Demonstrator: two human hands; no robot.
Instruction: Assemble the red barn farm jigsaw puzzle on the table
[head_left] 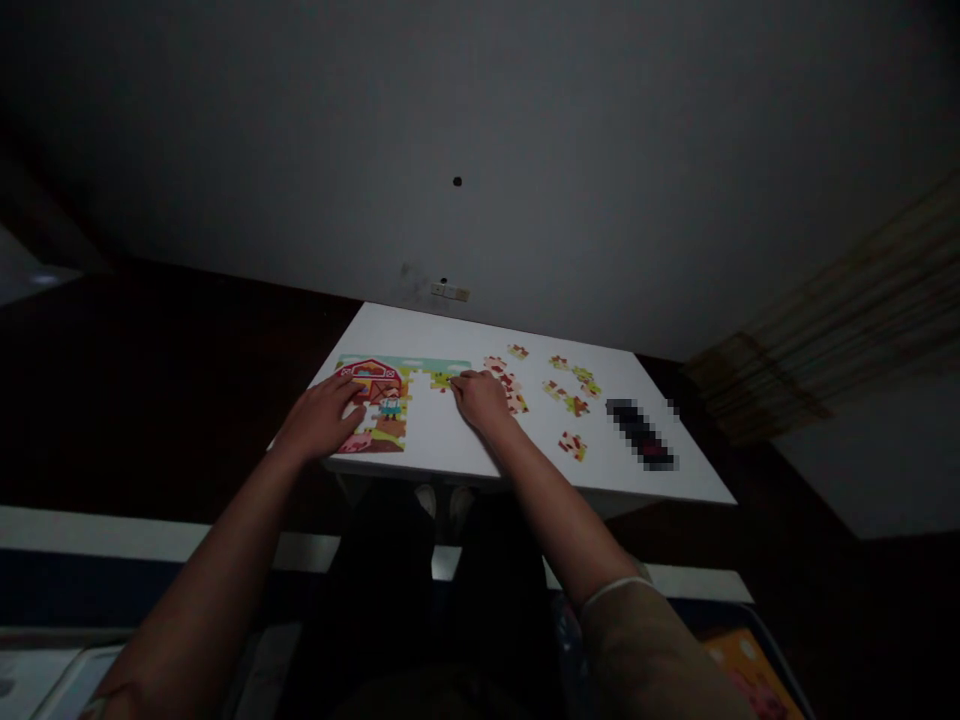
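Bench (427, 332), white, under both my hands. Puzzle (390, 432), part-built, red barn printed on it, lying beneath my left hand and running up to my right fingertips. My left hand (319, 418): palm down, open, thumb apart. My right hand (481, 398): forearm slanting inward, fingers bent together; whether they grip a piece, I cannot tell. Dark object (641, 436), right of that hand: pixelated, any lettering unreadable. Loose pieces (572, 446), between the two.

Left fingers (343, 384) hide part of the puzzle (388, 430) (left side).
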